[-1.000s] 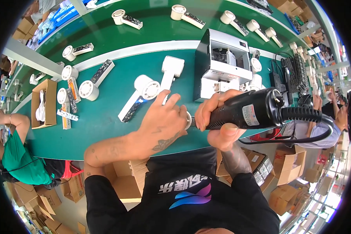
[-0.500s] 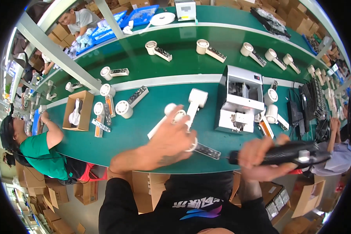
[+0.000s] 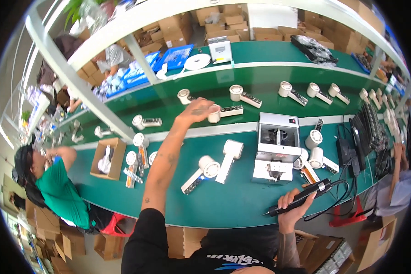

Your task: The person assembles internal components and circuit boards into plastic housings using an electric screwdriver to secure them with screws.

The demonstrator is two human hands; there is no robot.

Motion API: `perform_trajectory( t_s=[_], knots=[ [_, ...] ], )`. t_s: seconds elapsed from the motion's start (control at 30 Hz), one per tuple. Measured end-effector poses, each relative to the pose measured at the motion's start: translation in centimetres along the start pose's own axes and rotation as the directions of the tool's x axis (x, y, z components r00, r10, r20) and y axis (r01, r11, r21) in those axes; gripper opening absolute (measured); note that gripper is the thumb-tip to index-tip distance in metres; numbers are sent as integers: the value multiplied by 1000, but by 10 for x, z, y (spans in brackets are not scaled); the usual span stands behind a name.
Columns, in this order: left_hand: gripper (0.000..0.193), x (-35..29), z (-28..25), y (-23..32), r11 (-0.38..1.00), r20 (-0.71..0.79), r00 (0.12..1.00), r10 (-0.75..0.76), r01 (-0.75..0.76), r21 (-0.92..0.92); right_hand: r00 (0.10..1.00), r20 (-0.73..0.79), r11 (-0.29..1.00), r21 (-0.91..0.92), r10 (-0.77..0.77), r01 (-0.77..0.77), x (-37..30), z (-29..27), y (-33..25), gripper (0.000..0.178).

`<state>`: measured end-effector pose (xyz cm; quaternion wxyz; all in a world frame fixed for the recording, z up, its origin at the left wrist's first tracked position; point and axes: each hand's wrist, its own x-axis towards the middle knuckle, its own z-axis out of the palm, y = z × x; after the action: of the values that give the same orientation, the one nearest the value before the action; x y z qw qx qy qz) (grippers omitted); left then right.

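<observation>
My left hand (image 3: 198,111) reaches over to the far green belt. Its fingers are at the round head of a white handheld fan (image 3: 214,114), whose opened handle points right; the fingertips are partly hidden. In my right hand (image 3: 297,205) is a black electric screwdriver (image 3: 306,197), its thin bit pointing left above the bench's front edge. On the bench between my arms lie two more fans: one with its round grille up (image 3: 208,167) and one with a plain white handle (image 3: 232,150). Further fans (image 3: 141,139) sit left of my forearm, partly covered by it.
A silver screw feeder (image 3: 276,150) stands right of centre, with fans (image 3: 316,157) beside it. The screwdriver's cord (image 3: 340,201) loops at the right. An open cardboard box (image 3: 108,158) is on the left, near a co-worker in green (image 3: 61,196). Several fans (image 3: 285,89) line the belt.
My left hand has gone from the near bench out to the belt, carrying a fan there. My right hand keeps the screwdriver, now tilted with its bit lower. The view has tipped upward.
</observation>
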<state>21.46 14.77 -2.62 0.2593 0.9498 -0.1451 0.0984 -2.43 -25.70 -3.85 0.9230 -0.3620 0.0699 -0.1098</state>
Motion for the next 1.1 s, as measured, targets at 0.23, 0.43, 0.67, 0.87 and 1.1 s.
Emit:
perform_trajectory(
  t_s=[0.23, 0.43, 0.67, 0.87, 1.1],
  knots=[
    [47, 5, -10, -78, 581, -92, 956, 279, -92, 809, 996, -87, 999, 39, 25, -22, 3, -7, -1, 45],
    [27, 18, 12, -88, 439, 141, 985, 97, -170, 882, 989, -147, 999, 17, 32, -29, -2, -13, 5, 42],
    [50, -21, -58, -2, 703, -277, 893, 354, -59, 708, 945, 194, 835, 445, 262, -323, -1, -35, -26, 55],
    [53, -125, -59, 184, 922, -61, 977, 203, -169, 349, 923, 328, 979, 98, -200, 178, 14, 65, -68, 73],
    [46, -188, 42, 238, 599, 163, 715, 680, -670, 437, 702, 640, 743, -296, -312, 601, 67, 123, -43, 90]
  ],
)
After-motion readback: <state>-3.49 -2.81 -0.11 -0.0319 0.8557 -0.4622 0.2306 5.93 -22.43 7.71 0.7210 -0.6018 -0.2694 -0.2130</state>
